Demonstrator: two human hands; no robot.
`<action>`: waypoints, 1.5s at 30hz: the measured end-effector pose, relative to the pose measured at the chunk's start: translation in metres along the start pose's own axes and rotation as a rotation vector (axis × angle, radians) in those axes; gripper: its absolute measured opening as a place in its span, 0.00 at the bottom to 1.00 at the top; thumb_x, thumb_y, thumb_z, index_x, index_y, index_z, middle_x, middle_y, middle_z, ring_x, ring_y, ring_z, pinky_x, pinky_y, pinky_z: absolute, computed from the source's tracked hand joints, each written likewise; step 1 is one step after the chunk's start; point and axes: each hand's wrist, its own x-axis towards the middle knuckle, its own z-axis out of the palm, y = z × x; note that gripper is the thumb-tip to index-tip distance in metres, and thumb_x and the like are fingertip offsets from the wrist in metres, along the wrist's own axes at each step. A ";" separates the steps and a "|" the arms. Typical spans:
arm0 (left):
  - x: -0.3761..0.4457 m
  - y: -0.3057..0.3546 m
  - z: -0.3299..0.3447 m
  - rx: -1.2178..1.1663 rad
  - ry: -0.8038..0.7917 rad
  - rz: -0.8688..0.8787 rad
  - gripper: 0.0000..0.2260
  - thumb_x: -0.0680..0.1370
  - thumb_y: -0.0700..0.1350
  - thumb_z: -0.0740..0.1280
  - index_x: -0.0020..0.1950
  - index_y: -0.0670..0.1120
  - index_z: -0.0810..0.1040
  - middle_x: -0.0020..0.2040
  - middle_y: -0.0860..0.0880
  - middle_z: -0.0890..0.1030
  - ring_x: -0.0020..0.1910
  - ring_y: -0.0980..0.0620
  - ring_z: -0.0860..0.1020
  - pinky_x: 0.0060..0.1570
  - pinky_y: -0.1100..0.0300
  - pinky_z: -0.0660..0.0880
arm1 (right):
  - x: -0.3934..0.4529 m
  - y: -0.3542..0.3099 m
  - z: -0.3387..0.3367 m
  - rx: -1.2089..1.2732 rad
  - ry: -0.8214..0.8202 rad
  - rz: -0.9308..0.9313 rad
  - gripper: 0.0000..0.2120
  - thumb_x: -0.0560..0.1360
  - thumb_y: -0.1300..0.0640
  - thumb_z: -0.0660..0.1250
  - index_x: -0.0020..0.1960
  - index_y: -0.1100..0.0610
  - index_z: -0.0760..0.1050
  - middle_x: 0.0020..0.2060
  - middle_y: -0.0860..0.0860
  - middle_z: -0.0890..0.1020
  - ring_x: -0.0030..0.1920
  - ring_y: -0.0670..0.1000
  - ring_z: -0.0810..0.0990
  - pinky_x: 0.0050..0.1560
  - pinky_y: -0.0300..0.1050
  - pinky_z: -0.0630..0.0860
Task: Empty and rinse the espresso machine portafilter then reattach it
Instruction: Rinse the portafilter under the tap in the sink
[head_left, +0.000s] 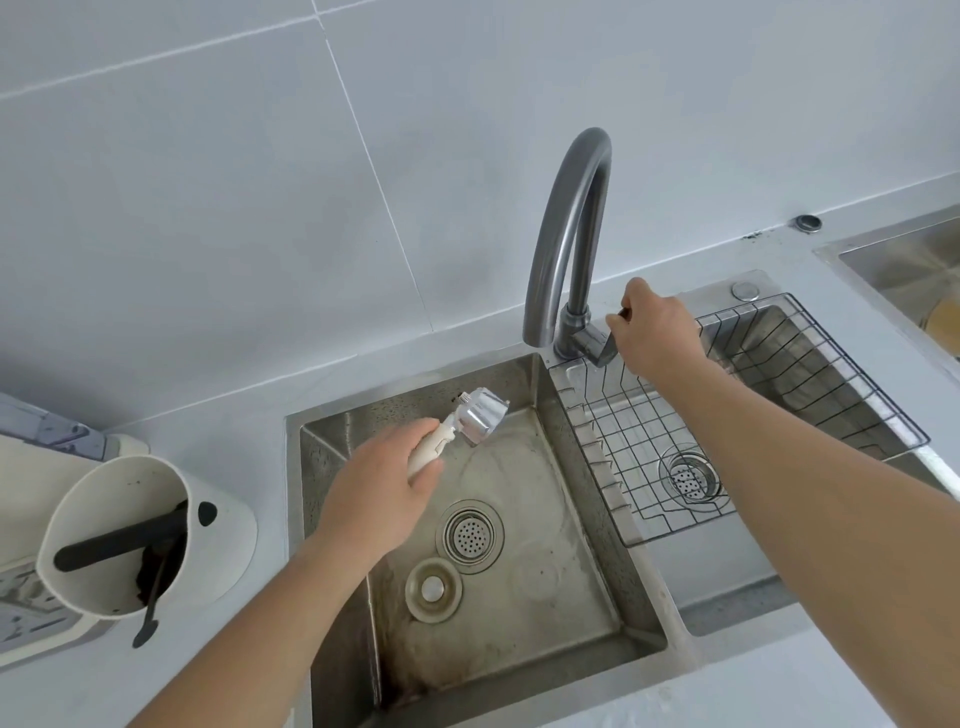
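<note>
Portafilter (475, 422) gripped in left hand (375, 501) over sink (597, 613); right hand (655, 332) on faucet lever (597, 348).

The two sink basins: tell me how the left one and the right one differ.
The left basin is open; a wire rack sits in the right basin.
A loose drain plug lies beside the strainer in the left basin; none shows in the right basin.
The left hand holds the portafilter over the left basin; the right hand, at the faucet handle, is above the right basin's rear edge.
Both are steel with round strainers.
</note>
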 end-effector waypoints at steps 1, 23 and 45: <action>-0.001 -0.002 -0.001 0.075 0.022 0.036 0.14 0.78 0.49 0.65 0.64 0.56 0.74 0.46 0.56 0.76 0.40 0.53 0.76 0.37 0.54 0.75 | 0.000 0.000 0.000 0.003 0.000 0.002 0.12 0.81 0.54 0.60 0.58 0.61 0.68 0.40 0.59 0.74 0.37 0.61 0.76 0.36 0.51 0.75; -0.007 -0.018 -0.012 0.356 0.184 0.289 0.17 0.73 0.41 0.72 0.61 0.49 0.77 0.45 0.48 0.80 0.35 0.45 0.77 0.28 0.51 0.75 | -0.003 0.002 0.004 0.038 0.030 -0.010 0.11 0.80 0.55 0.60 0.57 0.62 0.68 0.39 0.60 0.75 0.38 0.61 0.75 0.35 0.51 0.74; -0.016 0.003 -0.003 -0.339 0.008 -0.323 0.10 0.79 0.45 0.65 0.59 0.56 0.75 0.46 0.57 0.81 0.39 0.54 0.81 0.35 0.58 0.78 | -0.008 0.000 0.002 0.035 0.013 -0.001 0.11 0.81 0.55 0.60 0.57 0.62 0.67 0.40 0.61 0.76 0.36 0.60 0.76 0.33 0.52 0.76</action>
